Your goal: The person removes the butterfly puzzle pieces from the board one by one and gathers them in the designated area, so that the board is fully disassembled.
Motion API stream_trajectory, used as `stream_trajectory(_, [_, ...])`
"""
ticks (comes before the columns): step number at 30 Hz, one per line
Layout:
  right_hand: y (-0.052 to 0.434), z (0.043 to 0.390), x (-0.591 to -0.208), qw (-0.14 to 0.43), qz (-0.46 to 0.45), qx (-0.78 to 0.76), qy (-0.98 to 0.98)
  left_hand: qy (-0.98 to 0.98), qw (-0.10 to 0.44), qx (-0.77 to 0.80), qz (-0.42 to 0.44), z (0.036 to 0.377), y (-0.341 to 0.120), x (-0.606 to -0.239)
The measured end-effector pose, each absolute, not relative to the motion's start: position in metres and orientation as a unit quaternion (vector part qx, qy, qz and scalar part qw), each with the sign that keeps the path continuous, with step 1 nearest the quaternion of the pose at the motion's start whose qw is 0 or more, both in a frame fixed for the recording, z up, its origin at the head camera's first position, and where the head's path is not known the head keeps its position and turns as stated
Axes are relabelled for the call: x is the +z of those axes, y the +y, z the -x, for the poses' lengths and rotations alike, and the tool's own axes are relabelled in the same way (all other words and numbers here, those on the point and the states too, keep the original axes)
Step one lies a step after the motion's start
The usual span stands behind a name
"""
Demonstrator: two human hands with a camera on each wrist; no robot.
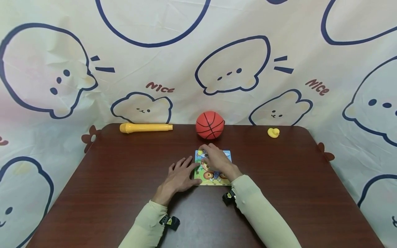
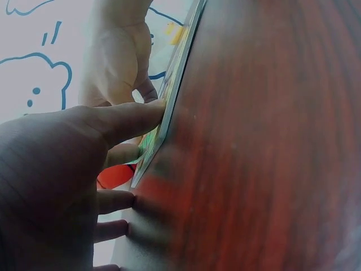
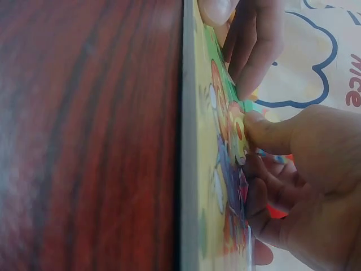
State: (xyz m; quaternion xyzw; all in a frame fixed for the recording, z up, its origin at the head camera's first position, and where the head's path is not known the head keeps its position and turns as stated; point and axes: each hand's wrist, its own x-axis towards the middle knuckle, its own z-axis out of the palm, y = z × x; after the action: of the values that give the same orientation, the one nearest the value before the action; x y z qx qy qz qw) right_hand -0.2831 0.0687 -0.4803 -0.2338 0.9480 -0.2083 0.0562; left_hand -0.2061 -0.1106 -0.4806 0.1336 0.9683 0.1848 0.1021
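Left hand spread, gripping nothing, right hand curled, any pinch unclear, I touch the board at my twelve o'clock, likely light and stiff, best held at its three and nine o'clock edges

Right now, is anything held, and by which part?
Left hand only touches the left side of the picture board; whether the right hand pinches anything can't be told.

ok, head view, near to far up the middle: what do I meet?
Picture board → red basketball → printed backdrop. Left hand and right hand overlap the board, so both are left out.
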Motion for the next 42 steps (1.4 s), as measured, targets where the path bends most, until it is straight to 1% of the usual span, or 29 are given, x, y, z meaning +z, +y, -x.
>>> stream_trajectory(12, [0.07,0.283,-0.48,0.048,0.248,-0.25,0.935,0.969,0.101,0.18,-0.138,0.207,-0.109,-0.481])
stream_trajectory(21, [0.068,0.281,-0.482,0.052,0.28,-0.248,0.926,0.97,0.106,0.169,-0.14,0.206,-0.109,-0.478])
stream_trajectory(29, [0.073,0.281,-0.48,0.059,0.229,-0.267,0.934,0.971,0.109,0.161,-0.138,0.205,-0.108,-0.478])
stream_trajectory(34, [0.077,0.283,-0.481,0.067,0.222,-0.27,0.934,0.969,0.118,0.162,-0.144,0.205,-0.107,-0.477])
stream_trajectory(42, [0.077,0.282,-0.484,0.054,0.266,-0.254,0.928,0.971,0.13,0.139,-0.148,0.205,-0.107,-0.475])
